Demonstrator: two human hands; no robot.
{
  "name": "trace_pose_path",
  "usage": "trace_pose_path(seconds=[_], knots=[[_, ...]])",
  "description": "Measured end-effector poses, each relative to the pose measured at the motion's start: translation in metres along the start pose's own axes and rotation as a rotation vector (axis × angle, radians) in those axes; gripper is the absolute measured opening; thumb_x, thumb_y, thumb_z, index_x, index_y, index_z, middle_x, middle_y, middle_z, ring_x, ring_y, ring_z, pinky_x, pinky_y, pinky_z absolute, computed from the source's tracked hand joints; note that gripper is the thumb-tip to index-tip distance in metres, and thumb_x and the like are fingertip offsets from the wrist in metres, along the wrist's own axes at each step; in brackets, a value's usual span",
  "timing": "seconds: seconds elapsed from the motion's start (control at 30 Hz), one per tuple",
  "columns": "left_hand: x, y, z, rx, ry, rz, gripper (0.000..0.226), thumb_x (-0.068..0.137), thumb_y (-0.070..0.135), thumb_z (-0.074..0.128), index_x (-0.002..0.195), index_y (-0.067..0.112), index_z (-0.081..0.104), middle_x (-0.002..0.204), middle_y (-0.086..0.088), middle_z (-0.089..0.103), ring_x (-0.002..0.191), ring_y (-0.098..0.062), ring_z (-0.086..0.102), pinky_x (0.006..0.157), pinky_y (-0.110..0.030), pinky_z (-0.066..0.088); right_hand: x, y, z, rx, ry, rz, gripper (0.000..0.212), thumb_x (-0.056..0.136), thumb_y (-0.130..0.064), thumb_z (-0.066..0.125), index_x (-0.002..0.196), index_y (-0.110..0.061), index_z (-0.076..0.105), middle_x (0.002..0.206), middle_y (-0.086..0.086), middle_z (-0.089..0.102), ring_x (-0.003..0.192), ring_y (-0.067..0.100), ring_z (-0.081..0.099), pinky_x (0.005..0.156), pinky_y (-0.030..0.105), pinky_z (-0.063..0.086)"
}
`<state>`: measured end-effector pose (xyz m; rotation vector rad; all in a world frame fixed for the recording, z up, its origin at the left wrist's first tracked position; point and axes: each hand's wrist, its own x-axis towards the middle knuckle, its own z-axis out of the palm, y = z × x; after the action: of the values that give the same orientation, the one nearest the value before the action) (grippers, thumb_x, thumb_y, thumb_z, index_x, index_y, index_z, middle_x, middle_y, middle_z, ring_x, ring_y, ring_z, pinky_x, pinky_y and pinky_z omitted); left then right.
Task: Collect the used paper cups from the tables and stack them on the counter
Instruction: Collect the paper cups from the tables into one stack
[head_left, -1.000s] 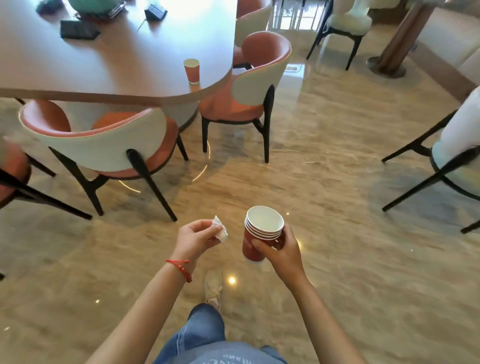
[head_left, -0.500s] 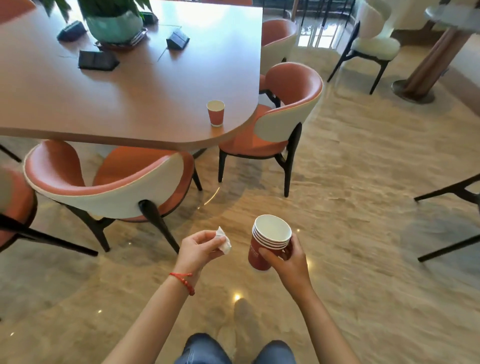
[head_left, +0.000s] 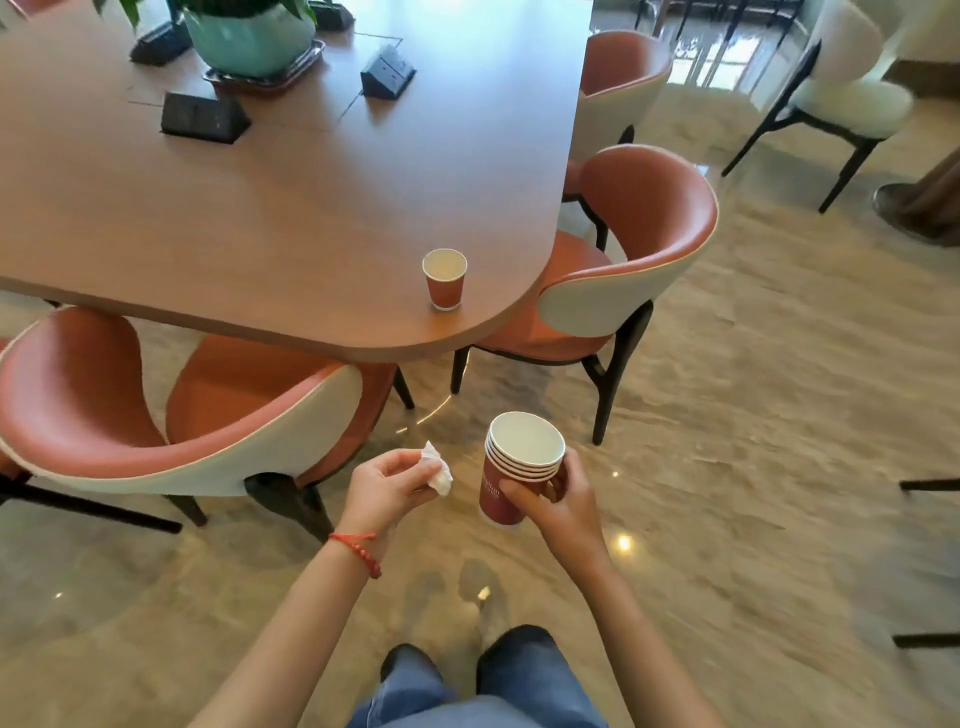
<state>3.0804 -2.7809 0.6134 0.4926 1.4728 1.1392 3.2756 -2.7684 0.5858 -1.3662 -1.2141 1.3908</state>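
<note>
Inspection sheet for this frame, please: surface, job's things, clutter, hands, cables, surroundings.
Surface: wooden table, rounded end nearest the person.
Job's things: single paper cup upright near the table's rounded end; cup stack held off the table.
Clutter: potted plant on a tray; black socket boxes.
Hands: left hand pinches a crumpled tissue; right hand grips the cup stack.
Cables: nothing seen.
Surroundings: orange chairs tucked around the table; glossy stone floor.
</note>
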Motion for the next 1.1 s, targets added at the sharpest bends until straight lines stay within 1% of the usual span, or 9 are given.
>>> trace_pose_path(seconds=[0.1,0.33,0.43,0.57,0.7,0.77,0.9,1.0,1.1], knots=[[0.029,0.018,0.017,-0.016,0.003,0.007,0.01,0.079,0.004,0.067,0.089,0.003,0.067,0.085,-0.011,0.07,0.081,-0.02,0.067,0.06,-0.02,0.056,0.045,-0.018,-0.004,-0.013,-0.028,-0.031,0.055,0.068,-0.013,0.081,0.109,-0.034,0.052,0.111,-0.007,0.064,0.104,0.006,0.061,0.08,0.02,0.052],[0.098,0.051,0.024,-0.052,0.065,-0.007,0.016,0.076,0.008,0.071,0.091,0.004,0.068,0.092,-0.013,0.07,0.084,-0.02,0.068,0.061,-0.02,0.055,0.137,-0.043,0.007,-0.055,-0.07,-0.04,0.054,0.068,-0.014,0.081,0.107,-0.036,0.051,0.109,-0.013,0.062,0.101,-0.003,0.059,0.077,0.014,0.05],[0.145,0.058,0.02,-0.054,0.063,-0.011,0.01,0.076,0.006,0.07,0.086,0.006,0.068,0.087,-0.011,0.07,0.082,-0.019,0.067,0.061,-0.021,0.055,0.179,-0.034,0.026,-0.047,-0.083,-0.054,0.055,0.068,-0.016,0.081,0.11,-0.035,0.05,0.112,-0.013,0.061,0.104,-0.001,0.058,0.078,0.013,0.05],[0.196,0.087,0.01,-0.061,0.036,-0.015,0.013,0.077,0.003,0.069,0.09,0.001,0.066,0.087,-0.013,0.068,0.079,-0.02,0.066,0.061,-0.021,0.057,0.223,-0.041,0.053,-0.032,-0.042,-0.061,0.054,0.069,-0.013,0.08,0.108,-0.035,0.049,0.11,-0.016,0.059,0.099,-0.012,0.057,0.074,0.008,0.048],[0.237,0.114,-0.001,-0.072,0.015,-0.024,0.01,0.078,0.0,0.066,0.088,-0.001,0.064,0.083,-0.012,0.067,0.072,-0.016,0.067,0.057,-0.02,0.055,0.262,-0.052,0.077,-0.058,-0.018,-0.078,0.061,0.068,-0.015,0.081,0.112,-0.037,0.045,0.11,-0.02,0.056,0.101,-0.014,0.055,0.078,0.009,0.049],[0.253,0.122,-0.004,-0.07,0.003,-0.044,0.008,0.079,0.0,0.066,0.086,0.0,0.064,0.083,-0.013,0.067,0.072,-0.016,0.067,0.059,-0.021,0.056,0.279,-0.057,0.086,-0.07,-0.011,-0.088,0.062,0.068,-0.014,0.081,0.114,-0.033,0.044,0.11,-0.02,0.056,0.102,-0.014,0.054,0.081,0.01,0.049],[0.273,0.128,-0.005,-0.081,0.022,-0.082,0.004,0.079,-0.001,0.066,0.081,0.002,0.064,0.079,-0.011,0.066,0.065,-0.012,0.067,0.062,-0.023,0.058,0.306,-0.061,0.098,-0.095,0.015,-0.114,0.066,0.066,-0.017,0.083,0.12,-0.022,0.045,0.114,-0.014,0.056,0.108,-0.003,0.054,0.09,0.02,0.049],[0.284,0.13,-0.006,-0.08,0.043,-0.111,0.007,0.079,0.0,0.066,0.085,0.002,0.064,0.083,-0.013,0.065,0.073,-0.018,0.065,0.065,-0.025,0.058,0.323,-0.062,0.106,-0.149,0.02,-0.144,0.069,0.065,-0.017,0.084,0.12,-0.022,0.044,0.115,-0.012,0.056,0.106,-0.003,0.054,0.09,0.02,0.048],[0.292,0.132,-0.007,-0.105,0.074,-0.128,0.008,0.079,0.0,0.066,0.087,0.0,0.063,0.083,-0.013,0.065,0.075,-0.019,0.064,0.06,-0.023,0.058,0.334,-0.059,0.11,-0.218,0.035,-0.174,0.072,0.063,-0.017,0.085,0.121,-0.022,0.043,0.115,-0.014,0.055,0.106,-0.006,0.053,0.089,0.021,0.048]])
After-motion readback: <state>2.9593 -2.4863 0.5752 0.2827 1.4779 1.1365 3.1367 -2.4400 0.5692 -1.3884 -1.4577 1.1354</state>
